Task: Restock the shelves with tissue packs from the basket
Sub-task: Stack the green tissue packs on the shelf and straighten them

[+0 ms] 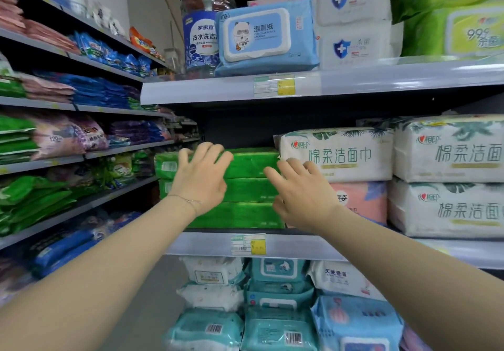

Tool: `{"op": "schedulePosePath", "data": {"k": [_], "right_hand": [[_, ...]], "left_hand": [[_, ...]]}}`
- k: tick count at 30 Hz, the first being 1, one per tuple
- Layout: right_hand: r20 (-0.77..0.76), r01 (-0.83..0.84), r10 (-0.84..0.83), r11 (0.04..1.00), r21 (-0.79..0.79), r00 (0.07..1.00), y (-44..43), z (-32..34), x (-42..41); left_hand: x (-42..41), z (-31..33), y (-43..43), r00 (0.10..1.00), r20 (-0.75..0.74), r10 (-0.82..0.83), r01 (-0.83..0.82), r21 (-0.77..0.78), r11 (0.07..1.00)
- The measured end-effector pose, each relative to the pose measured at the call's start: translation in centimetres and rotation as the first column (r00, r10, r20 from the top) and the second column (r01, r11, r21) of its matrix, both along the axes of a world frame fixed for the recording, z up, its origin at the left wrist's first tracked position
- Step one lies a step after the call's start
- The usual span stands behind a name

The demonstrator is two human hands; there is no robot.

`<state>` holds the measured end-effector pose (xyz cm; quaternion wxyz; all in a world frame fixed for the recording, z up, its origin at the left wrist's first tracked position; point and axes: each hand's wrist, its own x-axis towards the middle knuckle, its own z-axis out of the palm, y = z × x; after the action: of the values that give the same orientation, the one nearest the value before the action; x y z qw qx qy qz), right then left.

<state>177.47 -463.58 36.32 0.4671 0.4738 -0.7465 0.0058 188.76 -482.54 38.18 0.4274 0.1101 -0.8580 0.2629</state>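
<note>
Three green packs [249, 189] sit stacked on the middle shelf [313, 247], beside white packs [338, 154]. The left hand [203, 176] and right hand [300, 195] press flat on the stack's front, fingers spread, gripping nothing. This placement looks nearly done. The basket is out of view, so the remaining stock cannot be judged.

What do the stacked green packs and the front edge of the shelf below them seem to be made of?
Green packs: probably thin plastic film, fairly glossy; the faces shine and the left end looks wrinkled. Shelf edge: smooth pale grey strip with a soft sheen, metal or plastic, I cannot tell which.
</note>
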Motion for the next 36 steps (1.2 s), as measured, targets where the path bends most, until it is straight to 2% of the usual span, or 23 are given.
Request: {"op": "schedulePosePath", "data": {"k": [4,10,15,19,21,23,28,36], "right_hand": [[0.096,0.056,-0.053,0.998,-0.035,0.994,3.4,-0.3,-0.5],[0.174,0.180,-0.162,0.979,-0.094,0.971,10.2,-1.0,-1.8],[0.246,0.284,-0.237,0.942,-0.178,0.940,16.6,-2.1,-2.1],[0.286,0.394,-0.334,0.900,-0.185,0.898,22.2,-3.7,-2.6],[0.314,0.446,-0.376,0.875,-0.191,0.872,25.3,-4.9,-2.6],[0.361,0.516,-0.432,0.838,-0.179,0.827,27.9,-6.2,-2.6],[0.463,0.722,-0.622,0.689,-0.059,0.631,35.2,-11.2,-3.2],[0.586,0.804,-0.666,0.593,0.041,0.461,42.2,-19.5,-3.6]], "left_hand": [[-2.5,0.1,4.7,0.987,0.014,-0.157,0.157,-0.004,0.988],[-6.7,-0.6,12.2,0.927,0.106,-0.360,0.352,0.085,0.932],[-10.3,-2.5,18.7,0.821,0.187,-0.540,0.526,0.122,0.842],[-12.3,-4.5,23.7,0.697,0.183,-0.693,0.667,0.189,0.720],[-13.4,-5.8,25.9,0.665,0.183,-0.724,0.696,0.199,0.690],[-14.3,-7.0,27.6,0.639,0.197,-0.744,0.712,0.215,0.669],[-16.7,-11.7,33.8,0.487,0.279,-0.827,0.776,0.297,0.557],[-19.1,-19.8,43.4,0.331,0.449,-0.830,0.751,0.407,0.519]]}}
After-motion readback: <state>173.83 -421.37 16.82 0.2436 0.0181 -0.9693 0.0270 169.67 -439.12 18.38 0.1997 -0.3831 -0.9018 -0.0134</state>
